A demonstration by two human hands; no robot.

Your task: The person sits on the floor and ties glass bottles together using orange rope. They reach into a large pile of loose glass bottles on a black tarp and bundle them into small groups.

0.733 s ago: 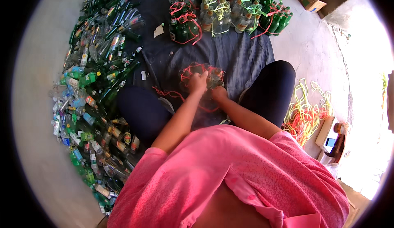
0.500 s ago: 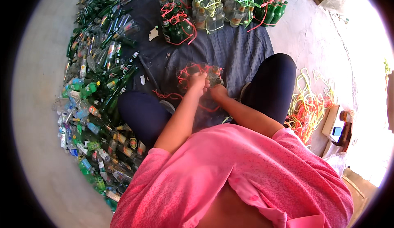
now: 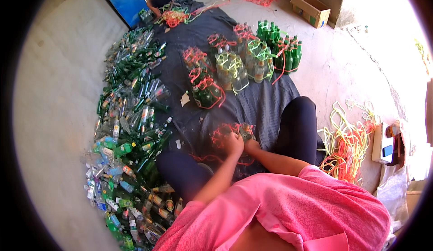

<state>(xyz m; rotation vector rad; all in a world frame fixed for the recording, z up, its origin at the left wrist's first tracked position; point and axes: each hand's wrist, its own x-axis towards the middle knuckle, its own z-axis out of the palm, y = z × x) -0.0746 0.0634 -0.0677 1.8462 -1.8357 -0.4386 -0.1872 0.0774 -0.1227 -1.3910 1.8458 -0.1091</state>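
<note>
A dark ground cloth (image 3: pixel 266 102) spreads ahead of both hands, a heap of loose bottles (image 3: pixel 131 129) to their left. Left hand (image 3: pixel 234 143) and right hand (image 3: pixel 251 145) are closed on a bottle cluster (image 3: pixel 234 131), seemingly knotting red cord (image 3: pixel 221 134); next comes cinching it tight.

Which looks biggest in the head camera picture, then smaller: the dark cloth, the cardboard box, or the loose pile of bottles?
1. Dark cloth, it spreads widest.
2. Loose pile of bottles, nearly as long but narrower.
3. Cardboard box, smallest, though it lies farthest from the camera, which shrinks it.
</note>
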